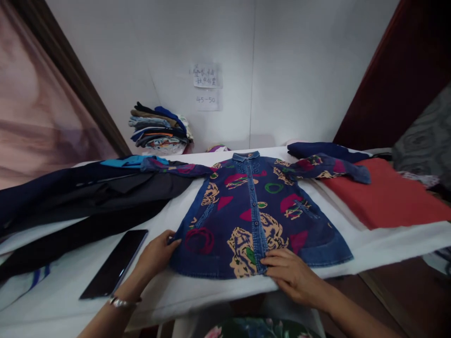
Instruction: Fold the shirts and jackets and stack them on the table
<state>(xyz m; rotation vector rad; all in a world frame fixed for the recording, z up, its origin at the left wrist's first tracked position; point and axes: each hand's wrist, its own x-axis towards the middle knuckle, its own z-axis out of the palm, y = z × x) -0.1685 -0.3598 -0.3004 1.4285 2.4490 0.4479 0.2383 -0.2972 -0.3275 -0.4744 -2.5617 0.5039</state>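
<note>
A dark blue patterned denim shirt [232, 213] lies spread front up, collar at the far side, with sleeves stretched out to both sides. Magenta, tan and green shapes cover it, and a denim button placket [256, 220] runs down its middle. At the shirt's lower left edge, my left hand [158, 249] pinches the cloth between thumb and fingers. My right hand [291, 273] is closed on the bottom of the placket by the hem, its fingers lying over the cloth; the thumb is mostly hidden. A bracelet [123, 302] circles my left wrist.
A black phone [114, 264] lies left on the white-covered table [155, 293]. Dark garments [105, 192] spread beneath the left sleeve. Red folded cloth [391, 197] and a navy bundle [324, 151] lie right. A clothes stack [160, 126] stands by the wall, below paper notes [207, 87].
</note>
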